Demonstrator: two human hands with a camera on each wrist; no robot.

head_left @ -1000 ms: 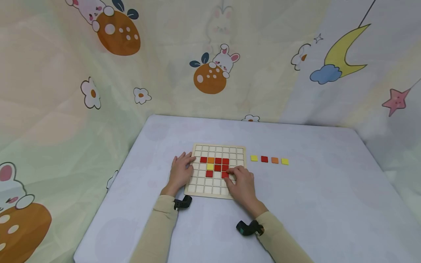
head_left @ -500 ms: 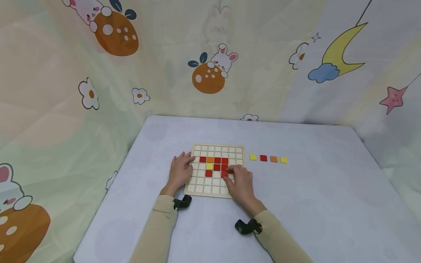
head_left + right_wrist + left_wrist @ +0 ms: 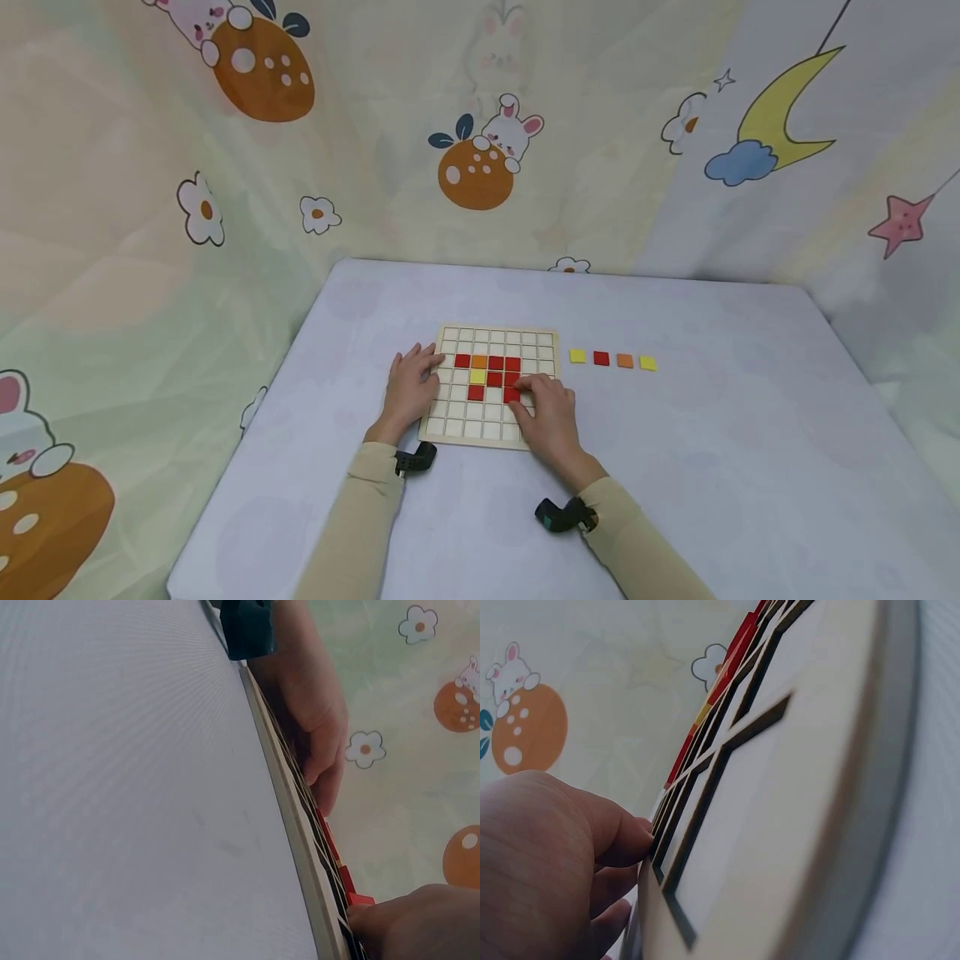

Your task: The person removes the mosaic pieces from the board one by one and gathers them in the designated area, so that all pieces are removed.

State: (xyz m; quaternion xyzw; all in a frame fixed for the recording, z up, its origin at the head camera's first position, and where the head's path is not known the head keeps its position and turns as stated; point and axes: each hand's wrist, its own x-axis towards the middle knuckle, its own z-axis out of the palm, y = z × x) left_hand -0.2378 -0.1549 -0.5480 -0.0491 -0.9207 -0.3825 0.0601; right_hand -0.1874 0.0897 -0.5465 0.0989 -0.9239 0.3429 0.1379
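Note:
A pale wooden grid board (image 3: 471,431) lies flat on the table. My left hand (image 3: 409,389) rests against its left edge, index finger touching the rim, the fingers fairly straight. With thumb and forefinger, my right hand (image 3: 552,419) pinches a red tile (image 3: 511,396) over a cell right of the middle; the fingertips partly cover it. In the right wrist view this red tile (image 3: 361,898) is at the fingertips, slightly tilted. Other tiles sit in the grid: an orange tile (image 3: 478,362), a yellow tile (image 3: 477,377) and several red ones, such as the red tile (image 3: 476,392) at lower left.
Right of the board, a row of loose tiles lies on the white table (image 3: 720,467): a yellow tile (image 3: 577,356), a red tile (image 3: 602,358), an orange tile (image 3: 625,361) and another yellow tile (image 3: 648,363). A patterned curtain (image 3: 375,108) hangs behind the table.
Both hands keep the same places on the board and the tiles stay where they were. Only the head view has shifted slightly.

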